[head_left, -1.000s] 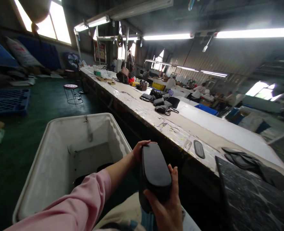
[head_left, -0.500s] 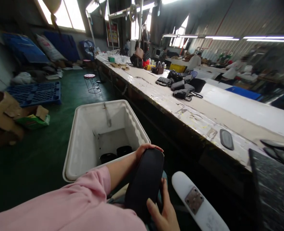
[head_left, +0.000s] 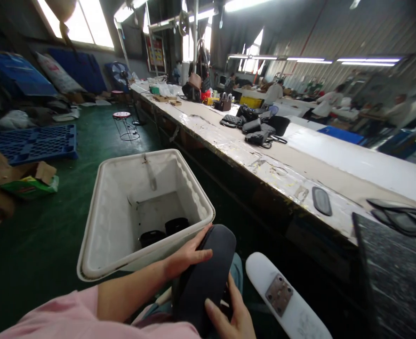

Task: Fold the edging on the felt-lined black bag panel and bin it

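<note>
A long black bag piece [head_left: 213,270] with rounded ends lies tilted over my lap, its smooth flat face turned up. My left hand [head_left: 190,256] grips its upper left edge, thumb lying across the face. Lower down on the right side, my right hand [head_left: 234,310] holds it between the thumb on the face and the fingers along the edge. The underside is hidden. Just beyond my left hand stands a large white bin [head_left: 104,235] with two black pieces [head_left: 176,226] on its floor.
A long worktable [head_left: 229,150] runs along the right, bearing black bags [head_left: 257,127], an oval grey-black panel [head_left: 321,201] and a dark marbled slab [head_left: 398,278]. A white arm with a metal plate [head_left: 279,294] juts up at lower right. Cardboard boxes and a blue pallet [head_left: 35,141] lie left.
My left hand has slid from the top end to the left edge, its thumb now across the face. My right hand keeps its hold. The view has shifted slightly to the right.
</note>
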`<state>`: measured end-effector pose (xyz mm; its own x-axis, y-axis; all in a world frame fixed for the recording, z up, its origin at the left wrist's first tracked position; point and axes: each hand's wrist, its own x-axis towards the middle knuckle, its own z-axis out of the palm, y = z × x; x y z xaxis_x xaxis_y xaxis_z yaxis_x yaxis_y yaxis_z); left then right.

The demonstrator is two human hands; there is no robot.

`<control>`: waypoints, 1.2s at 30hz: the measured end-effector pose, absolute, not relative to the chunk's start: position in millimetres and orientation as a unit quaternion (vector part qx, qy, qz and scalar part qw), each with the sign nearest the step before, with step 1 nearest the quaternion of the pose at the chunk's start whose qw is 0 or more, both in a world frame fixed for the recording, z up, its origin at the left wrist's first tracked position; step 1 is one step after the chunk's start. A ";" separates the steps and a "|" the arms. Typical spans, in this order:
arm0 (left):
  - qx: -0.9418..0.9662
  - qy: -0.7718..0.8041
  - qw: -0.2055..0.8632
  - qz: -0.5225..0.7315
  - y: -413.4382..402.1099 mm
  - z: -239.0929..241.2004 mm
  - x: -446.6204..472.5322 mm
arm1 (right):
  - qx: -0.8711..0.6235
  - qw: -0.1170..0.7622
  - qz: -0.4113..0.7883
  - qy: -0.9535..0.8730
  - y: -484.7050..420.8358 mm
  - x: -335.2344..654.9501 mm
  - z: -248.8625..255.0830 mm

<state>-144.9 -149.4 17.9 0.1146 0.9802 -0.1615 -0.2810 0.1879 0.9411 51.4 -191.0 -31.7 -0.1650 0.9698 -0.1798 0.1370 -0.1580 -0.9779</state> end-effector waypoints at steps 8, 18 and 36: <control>0.443 0.388 0.623 0.514 -147.8 29.5 -151.4 | -0.533 0.413 0.571 -0.468 -143.8 30.9 1.3; 0.530 0.442 0.520 0.503 -131.4 53.6 -143.3 | -0.511 0.408 0.309 -0.690 -130.1 52.1 25.7; 0.557 0.409 0.512 0.511 -127.7 76.3 -128.8 | -0.452 0.459 0.240 -0.726 -122.4 47.4 65.4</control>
